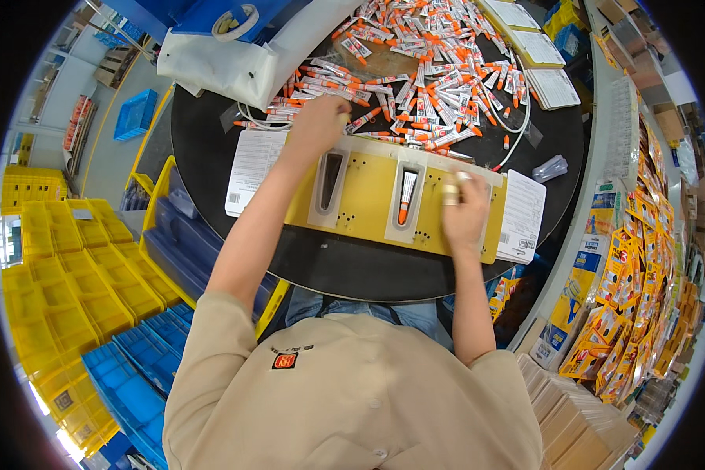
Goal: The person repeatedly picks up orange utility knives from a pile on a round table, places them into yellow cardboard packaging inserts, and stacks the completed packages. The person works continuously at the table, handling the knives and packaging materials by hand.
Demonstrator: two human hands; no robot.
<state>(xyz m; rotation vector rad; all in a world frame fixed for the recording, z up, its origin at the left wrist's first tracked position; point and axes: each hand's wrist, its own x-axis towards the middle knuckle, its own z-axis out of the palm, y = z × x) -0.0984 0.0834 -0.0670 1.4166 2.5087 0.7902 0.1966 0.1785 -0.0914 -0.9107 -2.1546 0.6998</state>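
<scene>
A yellow plate fixture (367,191) lies across the near part of a round black table. Its middle slot holds a small white tube with an orange cap (409,191) in a clear plastic blister. The blister in the left slot (330,181) shows no tube. My left hand (323,124) is at the near edge of the tube pile, above the fixture's upper left; whether its curled fingers hold a tube cannot be seen. Over the fixture's right part is my right hand (465,205), blurred, with light wraps on its fingers; it hides what lies beneath.
Many loose orange-capped tubes (440,111) cover the far table. Printed card stacks lie left (252,164) and right (523,217) of the fixture. Clear blisters (549,168) sit at the right edge. A white cable (523,126) runs over the table. Yellow bins (70,258) stand left.
</scene>
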